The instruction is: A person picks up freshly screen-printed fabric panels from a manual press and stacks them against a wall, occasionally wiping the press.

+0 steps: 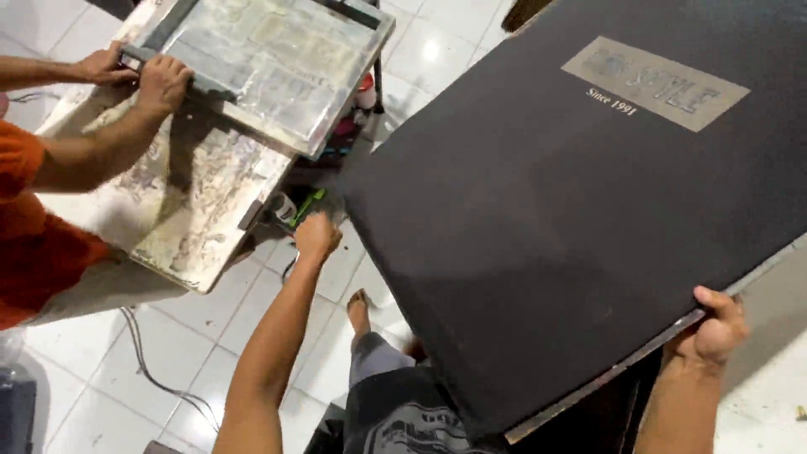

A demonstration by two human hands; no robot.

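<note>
Board: one large board covered in black cloth (546, 219), tilted, spanning the space between the person's two hands and reaching up and away from them to the top right corner. A pale grey rectangular print (654, 82) sits on the cloth far above the right hand.
Board edge: a thin light-coloured edge (605, 382) shows along the low side, running from below the left hand to the right hand.
Left hand: the left hand (317, 236) is closed in a fist at the board's left corner; what the fingers wrap around cannot be told.
Right hand: the right hand (716, 329) grips the board's lower right edge, fingers curled over the black cloth, thumb side below.
Tabletop: one stained, paint-smeared tabletop (197, 210) stands to the left of the left hand, well apart from the right hand.
Screen frame: one framed printing screen (269, 67) lies on that tabletop, above and left of the left hand.
Co-worker: another person in an orange shirt (29, 227) stands at the far left; both of that person's hands (139, 76) clasp a bar at the screen's left end.
Floor: white tiles (176, 336) under everything; a dark cable (155, 374) trails across them left of the left forearm.
Containers: small bottles (363, 92) beneath the tabletop's far side, contents not clear.
Foot: one bare foot (360, 309) on the tiles, just right of the left forearm.
</note>
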